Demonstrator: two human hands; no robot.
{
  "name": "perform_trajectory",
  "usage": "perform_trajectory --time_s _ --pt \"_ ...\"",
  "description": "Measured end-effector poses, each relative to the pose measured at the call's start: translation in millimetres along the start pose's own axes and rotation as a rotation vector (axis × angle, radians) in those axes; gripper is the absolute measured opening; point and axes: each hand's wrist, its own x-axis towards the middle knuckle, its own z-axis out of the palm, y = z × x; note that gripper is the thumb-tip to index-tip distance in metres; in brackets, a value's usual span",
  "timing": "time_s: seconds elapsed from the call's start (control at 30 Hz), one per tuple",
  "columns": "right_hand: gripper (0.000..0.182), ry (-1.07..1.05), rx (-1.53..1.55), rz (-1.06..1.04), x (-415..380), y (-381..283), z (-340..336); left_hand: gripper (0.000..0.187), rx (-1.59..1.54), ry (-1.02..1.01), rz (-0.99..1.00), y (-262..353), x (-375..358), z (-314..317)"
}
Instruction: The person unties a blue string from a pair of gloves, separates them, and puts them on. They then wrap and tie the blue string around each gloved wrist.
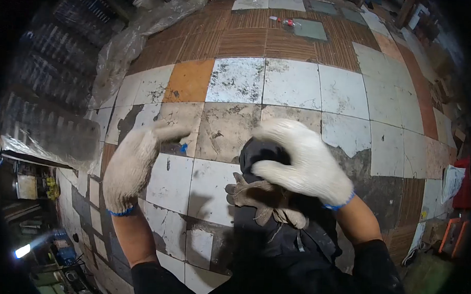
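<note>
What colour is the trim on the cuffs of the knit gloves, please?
Blue, on white knit gloves; the head view shows it at the right hand's cuff.

We cannot tell what the dark bundle [261, 153] under our right hand [302, 162] is, since the glove covers its far side and its lower part merges with our dark clothing. Our left hand [134, 161] is blurred, so its fingers cannot be told apart, and the small blue thing [183, 148] beside it is too small to name. The tan glove [257, 197] is partly hidden under our right wrist, and the orange object [453, 235] at the right fades into the dark border.
</note>
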Motion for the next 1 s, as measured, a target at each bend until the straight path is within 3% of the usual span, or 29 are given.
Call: perform_trajectory --time_s 0.07,0.13,0.2,0.23,0.33,0.37,0.47,0.5,0.53,0.6,0.67,0.73,0.83,1.0 --pt "0.070 0.021 -0.036 -0.101 33.4 -2.0 19.5 0.086 -0.156 0.048 0.112 11.5 19.3 3.1" --pt "0.075 0.103 0.018 -0.144 65.4 5.9 39.5 0.102 -0.331 0.116 0.050 1.7 23.1 -2.4" --pt "0.069 0.125 0.046 -0.199 100.4 30.7 65.6 0.120 -0.372 0.162 0.070 -3.1 40.3 -6.8" --pt "0.065 0.074 0.105 -0.191 109.2 33.0 61.0 0.122 -0.304 0.136 0.055 0.4 43.8 -11.1" --pt "0.050 -0.210 0.367 -0.090 123.9 24.9 28.8 0.122 -0.542 0.022 0.080 -7.2 55.1 -19.7" --pt "0.039 -0.144 0.287 -0.036 123.3 24.7 17.9 0.114 -0.587 -0.040 0.080 -4.4 55.6 -25.2" --pt "0.037 0.016 0.114 0.033 107.8 47.4 -40.9 0.100 -0.412 0.259 -0.030 -9.7 44.8 -25.3" --pt "0.036 0.073 0.022 0.021 99.4 58.0 -62.3 0.076 -0.424 0.309 -0.039 -18.5 38.8 -32.5" --pt "0.036 0.132 -0.067 0.011 87.9 67.1 -80.5 0.062 -0.224 0.335 -0.020 -19.7 36.1 -34.7" --pt "0.036 0.225 -0.067 -0.028 49.4 73.1 -97.2 0.056 -0.045 0.357 -0.134 -28.7 20.6 -24.6" --pt "0.038 0.113 -0.138 0.037 5.9 54.9 -102.7 0.056 -0.013 0.317 -0.092 -30.7 8.9 0.0" --pt "0.048 -0.316 -0.302 0.207 -39.1 32.3 -91.2 0.056 -0.076 0.301 -0.102 -34.7 1.5 32.3" --pt "0.045 -0.293 -0.510 0.078 -104.7 5.0 -32.1 0.052 -0.141 0.349 -0.098 -37.9 2.0 81.9" --pt "0.023 -0.236 -0.420 0.138 -139.2 21.4 -11.1 0.055 0.017 0.073 0.038 -34.6 9.1 167.9"
